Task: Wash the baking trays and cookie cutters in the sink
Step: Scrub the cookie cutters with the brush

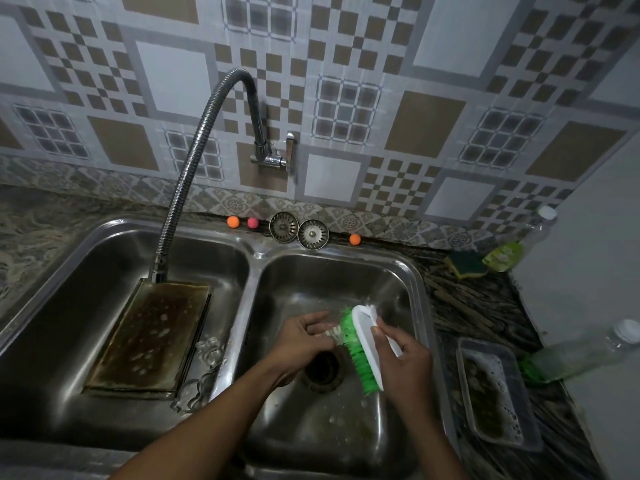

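A double steel sink (254,258) fills the lower middle, below a tiled wall (433,46); a stone counter (485,306) runs off at three o'clock of it. The left basin holds the baking tray (149,337), dark and stained, lying flat with suds on it; a flexible metal tap hose (194,161) arches from the wall and comes down at the tray's twelve o'clock edge. On the counter at four o'clock of the right basin sits a clear plastic tub (485,342) with foamy water in it; just past it at three o'clock a clear bottle (581,351) lies tilted; a second bottle (526,240) with yellow-green liquid leans at one o'clock. Both hands are over the right basin, above its drain (323,370); the right hand (405,365) is curled round the white back of a green-bristled brush (363,327); the left hand (301,341) pinches a small pale piece (332,332) against the bristles, too blurred to name. A yellow and green sponge (465,263) lies beside the leaning bottle; two round strainers (284,226) stand on the back ledge at twelve o'clock. Clear cookie cutters (207,351) lie in the left basin at the tray's three to five o'clock edge; an orange ball (233,222) and a pink ball (252,222) sit at nine o'clock of the strainers; another orange one (354,239) at three.
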Demonstrator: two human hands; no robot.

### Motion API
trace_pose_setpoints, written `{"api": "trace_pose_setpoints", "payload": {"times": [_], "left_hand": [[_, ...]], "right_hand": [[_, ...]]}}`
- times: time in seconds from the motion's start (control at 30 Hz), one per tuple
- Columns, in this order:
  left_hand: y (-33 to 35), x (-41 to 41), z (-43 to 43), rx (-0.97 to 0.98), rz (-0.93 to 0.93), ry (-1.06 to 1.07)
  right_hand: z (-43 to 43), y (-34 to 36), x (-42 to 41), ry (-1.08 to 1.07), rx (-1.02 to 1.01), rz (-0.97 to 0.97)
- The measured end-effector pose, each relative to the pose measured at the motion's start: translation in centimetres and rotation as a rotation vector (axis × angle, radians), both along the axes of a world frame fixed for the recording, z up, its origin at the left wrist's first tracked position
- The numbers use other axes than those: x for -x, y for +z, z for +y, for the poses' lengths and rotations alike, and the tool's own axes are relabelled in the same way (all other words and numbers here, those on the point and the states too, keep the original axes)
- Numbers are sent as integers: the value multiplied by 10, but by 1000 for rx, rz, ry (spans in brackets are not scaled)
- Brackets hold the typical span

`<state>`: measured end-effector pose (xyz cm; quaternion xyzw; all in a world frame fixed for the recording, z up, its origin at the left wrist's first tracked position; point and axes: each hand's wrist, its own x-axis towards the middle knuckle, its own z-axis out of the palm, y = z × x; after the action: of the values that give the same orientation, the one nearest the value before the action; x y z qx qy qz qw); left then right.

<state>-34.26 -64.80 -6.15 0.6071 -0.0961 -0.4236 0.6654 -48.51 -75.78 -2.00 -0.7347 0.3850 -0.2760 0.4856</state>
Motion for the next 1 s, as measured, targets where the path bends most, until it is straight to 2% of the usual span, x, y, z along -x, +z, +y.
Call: {"api": "trace_pose_setpoints", "payload": {"times": [0.17,0.27,0.37,0.53,0.63,0.77,0.9,1.0], "left_hand": [[11,5,-3,200,294,134],[15,8,-5,281,410,112],[15,10,-6,237,412,10],[7,10,0,161,316,17],[5,20,-2,174,343,-12],[8,22,-3,202,433,76],[9,29,-10,218,479,139],[12,33,-13,225,462,128]], "right_hand": [[-2,-2,3,-3,-76,-22],[9,-7,2,-10,-114,-36],[8,-9,5,-44,-127,-56],[12,-8,-2,-151,-120,-50],[8,0,-6,-62,-50,-36],[1,4,-12,32,47,17],[-4,11,-11,54,-49,45],[-7,18,-23,22,-34,24]]}}
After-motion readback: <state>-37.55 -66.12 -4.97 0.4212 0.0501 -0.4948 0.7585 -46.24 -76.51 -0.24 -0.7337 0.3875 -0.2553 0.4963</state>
